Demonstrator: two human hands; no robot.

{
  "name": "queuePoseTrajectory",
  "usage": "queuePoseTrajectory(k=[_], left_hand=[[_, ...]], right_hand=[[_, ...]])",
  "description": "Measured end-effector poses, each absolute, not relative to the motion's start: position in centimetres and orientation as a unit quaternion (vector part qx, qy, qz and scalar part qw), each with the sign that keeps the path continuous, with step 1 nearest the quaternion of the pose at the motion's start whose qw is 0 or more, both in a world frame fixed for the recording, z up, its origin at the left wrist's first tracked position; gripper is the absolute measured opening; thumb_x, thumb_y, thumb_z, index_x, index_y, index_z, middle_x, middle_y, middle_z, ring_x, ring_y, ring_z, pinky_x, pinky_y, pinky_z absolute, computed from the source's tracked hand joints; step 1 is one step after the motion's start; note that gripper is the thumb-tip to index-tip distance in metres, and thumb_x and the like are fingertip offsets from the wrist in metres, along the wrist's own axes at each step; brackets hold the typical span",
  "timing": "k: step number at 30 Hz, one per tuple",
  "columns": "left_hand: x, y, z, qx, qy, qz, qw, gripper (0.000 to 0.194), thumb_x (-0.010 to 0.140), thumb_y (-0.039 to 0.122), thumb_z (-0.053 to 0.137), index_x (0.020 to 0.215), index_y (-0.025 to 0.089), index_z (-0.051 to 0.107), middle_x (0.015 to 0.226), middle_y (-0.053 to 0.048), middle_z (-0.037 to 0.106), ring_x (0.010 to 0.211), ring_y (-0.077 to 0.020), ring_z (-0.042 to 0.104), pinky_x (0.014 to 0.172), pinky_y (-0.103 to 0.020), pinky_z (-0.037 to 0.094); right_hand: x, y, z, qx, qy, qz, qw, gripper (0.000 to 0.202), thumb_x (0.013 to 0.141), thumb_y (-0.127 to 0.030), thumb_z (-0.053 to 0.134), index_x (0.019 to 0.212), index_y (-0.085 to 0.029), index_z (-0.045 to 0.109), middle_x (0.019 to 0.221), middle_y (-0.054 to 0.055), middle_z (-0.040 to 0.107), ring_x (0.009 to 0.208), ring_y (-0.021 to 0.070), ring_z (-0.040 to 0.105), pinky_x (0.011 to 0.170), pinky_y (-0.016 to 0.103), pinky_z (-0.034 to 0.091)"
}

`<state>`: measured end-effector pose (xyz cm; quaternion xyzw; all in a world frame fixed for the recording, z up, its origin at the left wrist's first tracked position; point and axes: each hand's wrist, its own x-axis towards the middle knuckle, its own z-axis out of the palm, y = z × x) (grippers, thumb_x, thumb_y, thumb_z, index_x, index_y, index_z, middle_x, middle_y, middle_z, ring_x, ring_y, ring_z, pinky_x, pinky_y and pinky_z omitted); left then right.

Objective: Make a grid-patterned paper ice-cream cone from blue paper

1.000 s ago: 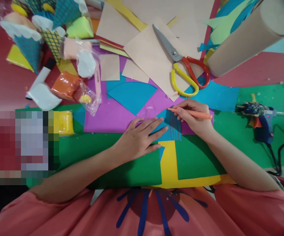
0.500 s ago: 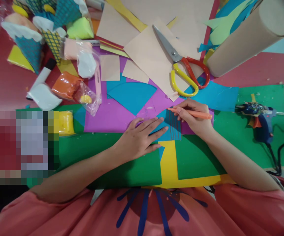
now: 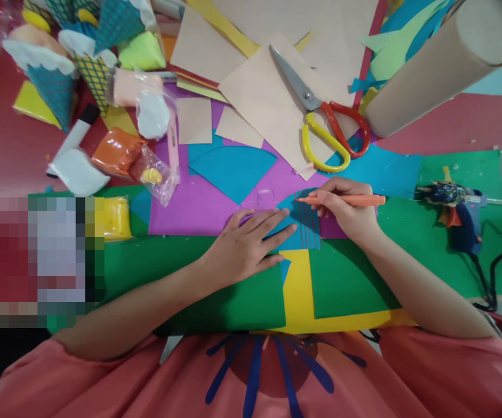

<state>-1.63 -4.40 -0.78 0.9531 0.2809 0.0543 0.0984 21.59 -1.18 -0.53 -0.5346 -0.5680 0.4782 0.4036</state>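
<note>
My right hand point(image 3: 346, 206) grips an orange marker pen point(image 3: 364, 201) whose tip rests at a blue foam sheet piece point(image 3: 292, 239), near its upper edge. Several dark reddish lines run down the right part of that piece. Fingers spread, my left hand point(image 3: 251, 244) lies flat over the left part of the blue piece and hides some of it. Beneath are a purple sheet point(image 3: 181, 215) and green sheets point(image 3: 233, 302). A second, fan-shaped blue piece point(image 3: 237, 171) lies just beyond my left hand.
Scissors point(image 3: 309, 104) with red and yellow handles lie on beige sheets point(image 3: 251, 98). To the right are a glue gun point(image 3: 463, 215) with its cord and a beige roll point(image 3: 442, 69). Clay packets point(image 3: 118, 151) and decorated cones point(image 3: 50, 87) crowd the left.
The marker's tip has shifted slightly down and left along the blue piece, and my right hand has moved a little with it. My left hand stays put.
</note>
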Motion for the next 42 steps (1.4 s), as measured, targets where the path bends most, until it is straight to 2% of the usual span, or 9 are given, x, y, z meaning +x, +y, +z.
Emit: queuePoseTrajectory(k=[6, 11, 19, 26, 32, 37, 42], left_hand=[[-1.25, -4.31, -0.66, 0.944, 0.310, 0.054, 0.094, 0.046, 0.100, 0.039, 0.043, 0.142, 0.022, 0.048, 0.149, -0.013, 0.047, 0.130, -0.0281, 0.051, 0.101, -0.048, 0.036], [-1.26, -4.37, -0.74, 0.943, 0.315, 0.039, 0.101, 0.051, 0.099, 0.040, 0.044, 0.146, 0.022, 0.042, 0.152, -0.014, 0.042, 0.133, -0.0296, 0.048, 0.104, -0.049, 0.035], [-1.25, -4.36, -0.76, 0.945, 0.313, 0.047, 0.082, 0.047, 0.101, 0.041, 0.037, 0.142, 0.019, 0.047, 0.151, -0.013, 0.044, 0.132, -0.0282, 0.049, 0.100, -0.047, 0.037], [-1.34, -4.38, -0.84, 0.944, 0.311, 0.049, 0.095, 0.047, 0.099, 0.040, 0.043, 0.141, 0.019, 0.049, 0.150, -0.015, 0.045, 0.132, -0.0294, 0.049, 0.103, -0.047, 0.036], [-1.36, -4.40, -0.90, 0.944, 0.312, 0.052, 0.092, 0.047, 0.101, 0.041, 0.039, 0.141, 0.018, 0.048, 0.150, -0.014, 0.045, 0.132, -0.0284, 0.049, 0.101, -0.048, 0.036], [-1.38, -4.39, -0.90, 0.945, 0.310, 0.056, 0.085, 0.047, 0.101, 0.041, 0.040, 0.141, 0.018, 0.048, 0.150, -0.013, 0.045, 0.131, -0.0280, 0.050, 0.100, -0.046, 0.036], [-1.31, -4.34, -0.80, 0.945, 0.313, 0.050, 0.084, 0.046, 0.101, 0.041, 0.039, 0.141, 0.018, 0.048, 0.151, -0.012, 0.044, 0.133, -0.0266, 0.048, 0.100, -0.046, 0.036]], right_hand=[[21.37, -1.38, -0.56, -0.536, -0.560, 0.444, 0.450, 0.020, 0.084, -0.034, 0.064, 0.070, -0.020, 0.068, 0.064, -0.001, 0.068, 0.048, 0.0080, 0.058, 0.046, 0.022, 0.047], [21.41, -1.38, -0.69, -0.524, -0.598, 0.456, 0.399, 0.021, 0.085, -0.036, 0.064, 0.076, -0.019, 0.069, 0.066, 0.000, 0.069, 0.051, 0.0090, 0.059, 0.047, 0.023, 0.047], [21.55, -1.29, -0.77, -0.519, -0.616, 0.452, 0.383, 0.021, 0.086, -0.033, 0.062, 0.075, -0.016, 0.066, 0.063, 0.000, 0.066, 0.051, 0.0092, 0.058, 0.048, 0.022, 0.045], [21.55, -1.19, -0.76, -0.521, -0.640, 0.434, 0.360, 0.019, 0.084, -0.029, 0.061, 0.070, -0.017, 0.066, 0.062, 0.000, 0.065, 0.053, 0.0095, 0.054, 0.049, 0.023, 0.041], [21.52, -1.13, -0.53, -0.520, -0.638, 0.443, 0.356, 0.020, 0.082, -0.028, 0.061, 0.065, -0.017, 0.065, 0.060, 0.000, 0.065, 0.050, 0.0093, 0.054, 0.047, 0.023, 0.040], [21.43, -1.01, -0.36, -0.521, -0.604, 0.479, 0.366, 0.018, 0.076, -0.022, 0.060, 0.059, -0.017, 0.062, 0.057, 0.000, 0.065, 0.047, 0.0091, 0.054, 0.044, 0.022, 0.040], [21.49, -1.05, -0.44, -0.541, -0.520, 0.513, 0.416, 0.018, 0.075, -0.021, 0.058, 0.058, -0.018, 0.061, 0.052, -0.001, 0.063, 0.038, 0.0079, 0.051, 0.037, 0.021, 0.040]])
